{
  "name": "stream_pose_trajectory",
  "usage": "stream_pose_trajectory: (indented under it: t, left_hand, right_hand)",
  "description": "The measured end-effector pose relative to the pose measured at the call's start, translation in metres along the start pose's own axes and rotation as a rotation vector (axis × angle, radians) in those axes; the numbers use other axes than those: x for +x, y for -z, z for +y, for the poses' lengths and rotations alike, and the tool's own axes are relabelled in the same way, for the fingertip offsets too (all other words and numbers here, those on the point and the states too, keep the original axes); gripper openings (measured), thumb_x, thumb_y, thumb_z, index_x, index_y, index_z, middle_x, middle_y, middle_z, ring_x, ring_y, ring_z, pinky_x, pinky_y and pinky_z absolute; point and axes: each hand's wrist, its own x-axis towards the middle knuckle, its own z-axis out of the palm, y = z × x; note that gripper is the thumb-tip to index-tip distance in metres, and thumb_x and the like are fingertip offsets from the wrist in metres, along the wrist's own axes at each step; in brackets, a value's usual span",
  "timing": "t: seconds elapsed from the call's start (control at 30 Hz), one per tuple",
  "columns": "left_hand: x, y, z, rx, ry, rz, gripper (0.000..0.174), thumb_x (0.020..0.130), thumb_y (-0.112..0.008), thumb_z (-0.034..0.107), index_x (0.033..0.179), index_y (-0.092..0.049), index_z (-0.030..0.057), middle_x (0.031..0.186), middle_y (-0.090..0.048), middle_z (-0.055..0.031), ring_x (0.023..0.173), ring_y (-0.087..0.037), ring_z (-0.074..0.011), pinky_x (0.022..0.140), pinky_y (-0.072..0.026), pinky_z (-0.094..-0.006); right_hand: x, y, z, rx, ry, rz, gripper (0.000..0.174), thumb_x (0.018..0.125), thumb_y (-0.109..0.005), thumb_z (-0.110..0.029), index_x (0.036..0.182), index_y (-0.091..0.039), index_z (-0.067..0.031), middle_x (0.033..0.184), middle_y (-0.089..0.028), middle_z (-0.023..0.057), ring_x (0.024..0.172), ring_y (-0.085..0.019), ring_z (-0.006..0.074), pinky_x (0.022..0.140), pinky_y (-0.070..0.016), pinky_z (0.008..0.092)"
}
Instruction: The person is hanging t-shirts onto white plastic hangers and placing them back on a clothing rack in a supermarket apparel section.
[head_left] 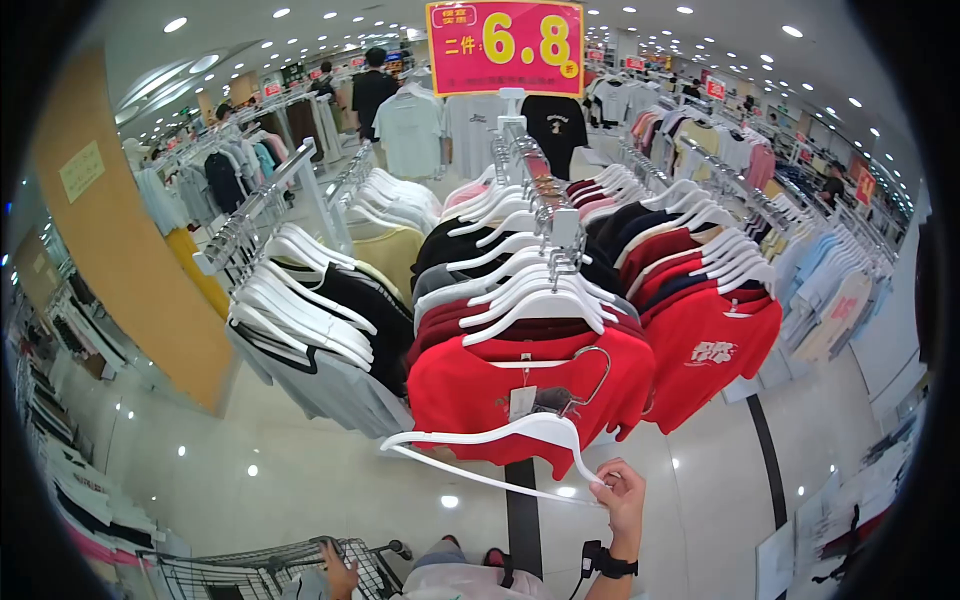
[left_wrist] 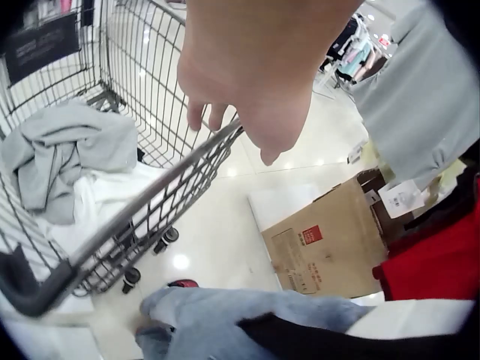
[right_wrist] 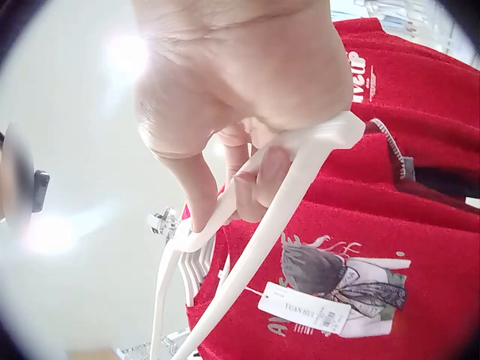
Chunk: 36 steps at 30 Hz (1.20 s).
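My right hand (head_left: 622, 500) grips one end of a bare white hanger (head_left: 500, 436), held level in front of a red shirt (head_left: 450, 385). In the right wrist view, thumb and fingers of the right hand (right_wrist: 240, 97) wrap the hanger (right_wrist: 281, 199); behind it are the red shirt (right_wrist: 225, 322), its printed figure and a white tag (right_wrist: 304, 309). My left hand (head_left: 340, 574) is on the rim of a wire shopping cart (head_left: 250, 556). Seen from the left wrist, the fingers of the left hand (left_wrist: 251, 71) curl over the cart's rail (left_wrist: 161, 184).
Grey cloth (left_wrist: 90, 142) and white cloth (left_wrist: 101, 199) lie in the cart. A cardboard box (left_wrist: 326, 244) stands beneath the hanging clothes. Full racks of shirts surround a red price sign (head_left: 506, 48). An orange pillar (head_left: 120, 220) rises at the left; people stand farther back.
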Motion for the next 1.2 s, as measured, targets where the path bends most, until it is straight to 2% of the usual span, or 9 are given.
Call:
stream_pose_trajectory:
  t: [0.07,0.2,0.3,0.4,0.53,0.67,0.8,0.97,1.2]
  left_hand:
    - [-0.031,-0.018,0.003,-0.419,0.090,-0.046,0.089,0.083,-0.077,0.021,0.150,-0.026,-0.0067,0.150,-0.039,-0.0319,0.136,-0.042,-0.0438,0.115,-0.0330,-0.0465]
    - [-0.043,-0.054,-0.021,-0.163,0.112,-0.091,0.078,0.086,-0.072,0.012,0.150,-0.029,-0.0001,0.137,-0.053,-0.0314,0.124,-0.055,-0.0403,0.105,-0.0429,-0.0461]
    - [-0.071,-0.036,-0.003,-0.470,0.177,-0.072,0.056,0.091,-0.065,0.007,0.139,-0.038,0.0076,0.106,-0.070,-0.0242,0.093,-0.069,-0.0399,0.079,-0.0520,-0.0472]
    - [-0.124,-0.024,0.025,-0.318,0.318,-0.076,0.050,0.092,-0.064,0.008,0.135,-0.038,0.0037,0.102,-0.069,-0.0255,0.093,-0.067,-0.0432,0.080,-0.0513,-0.0485]
    - [-0.156,-0.105,-0.022,0.086,0.020,0.210,0.039,0.095,-0.060,0.018,0.122,-0.041,-0.0014,0.098,-0.067,-0.0282,0.091,-0.063,-0.0489,0.079,-0.0500,-0.0522]
    - [-0.135,-0.089,0.028,-0.394,0.326,0.082,0.028,0.096,-0.061,0.026,0.104,-0.056,-0.0003,0.092,-0.071,-0.0203,0.087,-0.068,-0.0431,0.078,-0.0521,-0.0488]
    - [-0.169,-0.080,0.045,-0.404,0.477,-0.171,0.039,0.098,-0.058,0.039,0.105,-0.065,0.0005,0.096,-0.073,-0.0199,0.091,-0.071,-0.0378,0.080,-0.0539,-0.0430]
    - [-0.189,-0.066,0.087,-0.141,0.525,-0.446,0.078,0.103,-0.023,0.061,0.108,-0.070,-0.0009,0.111,-0.068,-0.0297,0.112,-0.063,-0.0434,0.094,-0.0498,-0.0517]
    - [-0.228,-0.136,0.052,-0.058,0.429,-0.583,0.064,0.102,-0.033,0.056,0.112,-0.068,0.0032,0.107,-0.072,-0.0220,0.103,-0.068,-0.0425,0.093,-0.0506,-0.0522]
  right_hand:
    - [0.003,0.006,0.010,0.026,-0.091,-0.059,0.022,0.079,-0.075,0.008,0.096,-0.062,0.0035,0.098,-0.057,0.0073,0.083,-0.059,0.0140,0.070,-0.0474,0.0235]
    - [0.025,-0.007,0.025,0.025,-0.114,-0.166,0.022,0.079,-0.075,0.009,0.096,-0.062,0.0032,0.098,-0.056,0.0066,0.082,-0.059,0.0137,0.069,-0.0468,0.0234]
    - [0.035,-0.020,0.035,0.086,-0.110,-0.274,0.024,0.078,-0.075,0.009,0.096,-0.062,0.0031,0.099,-0.055,0.0050,0.079,-0.057,0.0117,0.066,-0.0440,0.0222]
    - [0.043,-0.029,0.038,0.108,-0.179,-0.384,0.024,0.077,-0.074,0.008,0.096,-0.061,0.0017,0.099,-0.055,0.0045,0.076,-0.056,0.0098,0.061,-0.0407,0.0210]
    - [0.047,-0.033,0.041,0.067,-0.119,-0.443,0.020,0.080,-0.071,-0.002,0.096,-0.058,-0.0018,0.100,-0.054,0.0030,0.062,-0.050,0.0052,0.049,-0.0355,0.0178]
    - [0.073,-0.045,0.040,0.102,-0.063,-0.497,0.020,0.083,-0.069,-0.002,0.098,-0.055,-0.0014,0.103,-0.051,0.0037,0.058,-0.045,0.0046,0.047,-0.0320,0.0187]
    - [0.072,-0.049,0.040,0.124,-0.058,-0.577,0.020,0.083,-0.068,-0.003,0.097,-0.054,-0.0010,0.103,-0.051,0.0041,0.057,-0.044,0.0042,0.046,-0.0312,0.0189]
    - [0.070,-0.045,0.037,0.122,-0.114,-0.582,0.023,0.080,-0.073,-0.005,0.095,-0.056,-0.0027,0.102,-0.052,0.0046,0.063,-0.046,0.0052,0.047,-0.0301,0.0190]
    - [0.071,-0.038,0.044,0.107,-0.150,-0.554,0.022,0.082,-0.071,-0.004,0.097,-0.055,-0.0026,0.100,-0.050,0.0039,0.065,-0.046,0.0051,0.050,-0.0311,0.0188]
